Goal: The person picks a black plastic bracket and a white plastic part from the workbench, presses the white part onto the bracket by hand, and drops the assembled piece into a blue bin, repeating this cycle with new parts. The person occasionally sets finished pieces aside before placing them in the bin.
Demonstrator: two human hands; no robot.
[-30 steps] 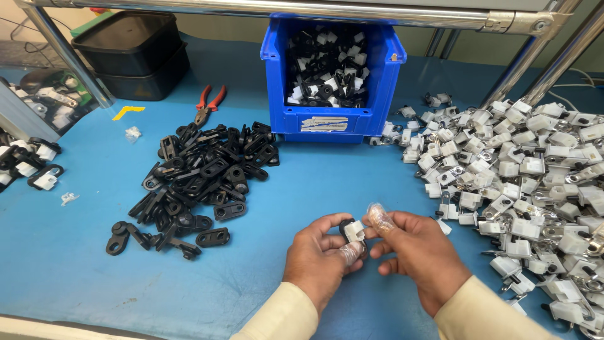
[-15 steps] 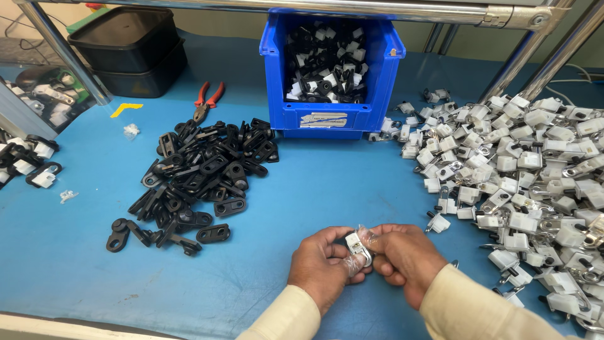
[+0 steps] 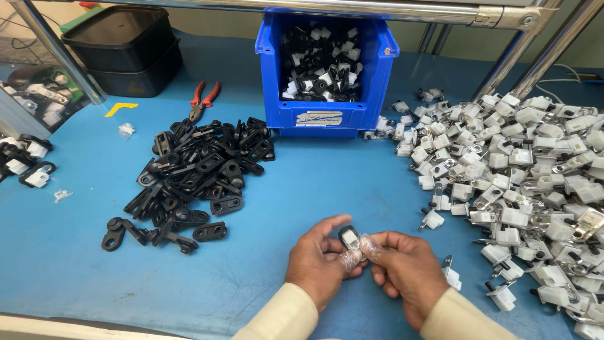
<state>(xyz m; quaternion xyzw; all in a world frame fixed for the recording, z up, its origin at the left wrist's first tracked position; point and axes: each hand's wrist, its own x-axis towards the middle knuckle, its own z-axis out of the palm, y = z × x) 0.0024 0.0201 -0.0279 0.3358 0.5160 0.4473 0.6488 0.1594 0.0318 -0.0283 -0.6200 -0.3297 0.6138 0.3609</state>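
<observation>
My left hand [image 3: 318, 264] and my right hand [image 3: 408, 274] meet low in the middle of the blue table [image 3: 314, 182]. Together they pinch a small part [image 3: 350, 238] made of a black plastic piece with a white block set in it. Clear finger covers show on the fingertips around it. A heap of black plastic pieces [image 3: 192, 173] lies to the left of my hands. A wide heap of white and metal parts [image 3: 522, 170] lies to the right.
A blue bin [image 3: 327, 116] holding mixed black and white parts stands at the back centre. Red-handled pliers [image 3: 204, 99] lie left of it, near stacked black trays [image 3: 123, 47]. Metal frame posts rise at both sides. A few finished parts [image 3: 28, 164] sit at the far left.
My hands stayed low near the table's front edge, working the part between the fingertips. The black piece now sits upright around the white block.
</observation>
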